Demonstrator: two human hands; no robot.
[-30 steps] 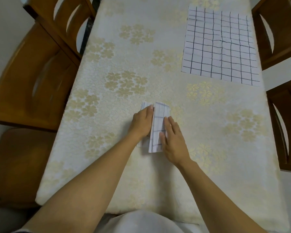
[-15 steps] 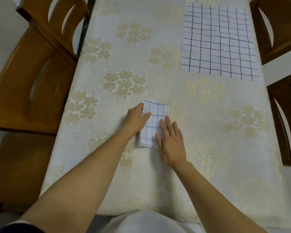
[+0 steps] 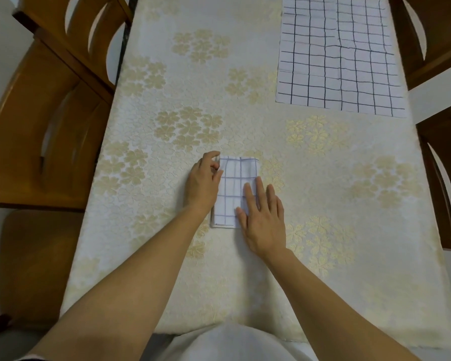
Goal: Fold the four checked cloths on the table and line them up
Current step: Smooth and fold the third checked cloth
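**Q:** What's the setting, from left to right?

**A:** Two wooden chairs (image 3: pixel 50 113) stand on the left. A cream, flower-patterned tablecloth (image 3: pixel 167 74) fills the middle, and further chairs (image 3: pixel 440 178) crowd its right edge.

**Q:** And the cloths and hands?

**A:** A folded checked cloth (image 3: pixel 235 183) lies mid-tablecloth, with its long axis pointing away from the person. The left hand (image 3: pixel 203 183) lies along its left edge, fingers curled at the far corner; I cannot tell whether they pinch it. The right hand (image 3: pixel 263 220) presses flat on its near right part, fingers spread. An unfolded checked cloth (image 3: pixel 336 53) lies far right, well apart, with bare tablecloth between.
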